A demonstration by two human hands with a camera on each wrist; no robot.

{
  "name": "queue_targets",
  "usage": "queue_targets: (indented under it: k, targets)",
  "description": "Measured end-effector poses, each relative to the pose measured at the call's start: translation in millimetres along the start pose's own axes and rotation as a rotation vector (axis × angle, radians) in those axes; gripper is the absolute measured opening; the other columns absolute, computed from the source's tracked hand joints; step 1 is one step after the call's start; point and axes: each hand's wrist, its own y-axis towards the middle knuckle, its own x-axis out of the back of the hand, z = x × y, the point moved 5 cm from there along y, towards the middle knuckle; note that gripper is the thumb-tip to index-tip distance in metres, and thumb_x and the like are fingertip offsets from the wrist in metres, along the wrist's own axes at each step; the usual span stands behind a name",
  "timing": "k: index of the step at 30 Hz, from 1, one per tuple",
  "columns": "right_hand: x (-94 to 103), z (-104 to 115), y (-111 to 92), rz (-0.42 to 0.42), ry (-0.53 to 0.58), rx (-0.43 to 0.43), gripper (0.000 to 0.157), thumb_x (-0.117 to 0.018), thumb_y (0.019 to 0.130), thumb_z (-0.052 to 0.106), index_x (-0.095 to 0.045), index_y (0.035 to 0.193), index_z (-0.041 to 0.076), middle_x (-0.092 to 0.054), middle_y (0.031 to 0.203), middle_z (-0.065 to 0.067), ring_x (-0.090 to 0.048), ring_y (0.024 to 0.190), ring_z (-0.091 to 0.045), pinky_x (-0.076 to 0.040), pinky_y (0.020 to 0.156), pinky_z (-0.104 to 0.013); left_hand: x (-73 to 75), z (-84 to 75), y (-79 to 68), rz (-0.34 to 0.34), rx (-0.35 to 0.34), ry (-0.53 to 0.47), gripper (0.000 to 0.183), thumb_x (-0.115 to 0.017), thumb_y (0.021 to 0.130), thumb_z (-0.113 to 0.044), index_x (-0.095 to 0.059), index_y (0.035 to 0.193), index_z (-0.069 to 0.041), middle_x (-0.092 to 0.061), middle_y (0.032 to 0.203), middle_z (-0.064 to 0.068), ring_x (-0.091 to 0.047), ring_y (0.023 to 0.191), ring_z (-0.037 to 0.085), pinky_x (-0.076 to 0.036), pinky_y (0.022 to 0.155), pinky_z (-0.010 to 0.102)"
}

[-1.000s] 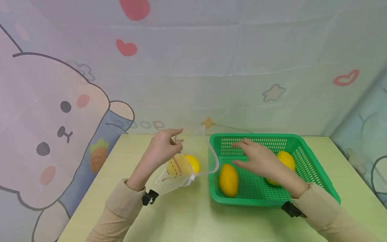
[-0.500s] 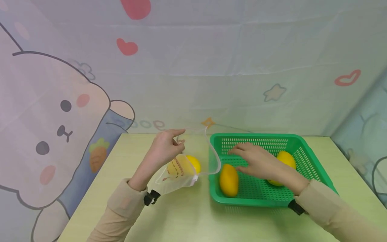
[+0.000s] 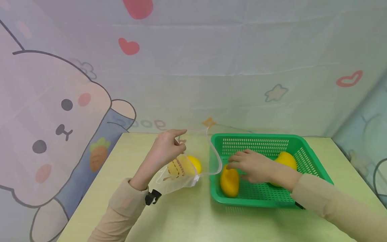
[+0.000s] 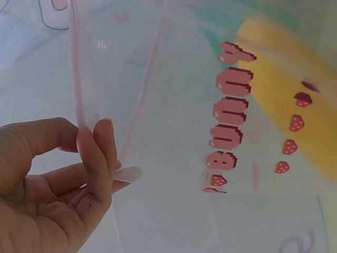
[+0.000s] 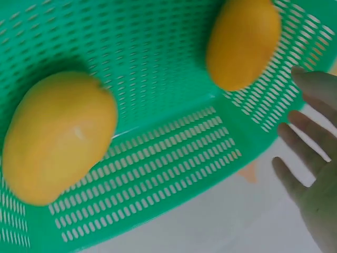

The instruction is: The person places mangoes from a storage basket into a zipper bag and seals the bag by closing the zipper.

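My left hand pinches the pink-edged rim of a clear zip bag, between thumb and fingers in the left wrist view. Pink lettering and small strawberries are printed on the bag, and its mouth gapes toward the right. Through the plastic a yellow mango shows inside. My right hand is over the green plastic basket, its fingers at the top of the left mango. In the right wrist view those fingers are spread and hold nothing. A second mango lies at the basket's right, partly behind my forearm.
The basket stands on a pale wooden table, right beside the bag's mouth. Behind the table hangs a printed cloth with a cartoon bear and hearts. A dark cable curves at the far right.
My right hand has moved left and down to the left mango in the basket. The left hand keeps hold of the bag, which has shifted very slightly right.
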Motion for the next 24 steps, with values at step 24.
queue_targets:
  k: [24]
  targets:
    - [-32.8,3.8,4.9,0.003,-0.316,0.332,0.054,-0.07,0.082,0.014,-0.055,0.133,0.027,-0.059,0.135,0.004,-0.057,0.118,-0.018,-0.047,0.099,-0.038,-1.8,-1.4,1.1,-0.003,-0.022,0.014,0.055,-0.055,0.082,-0.004,-0.053,0.137,-0.008,-0.068,0.117,0.012,-0.06,0.06,0.01,-0.031,0.044,0.021]
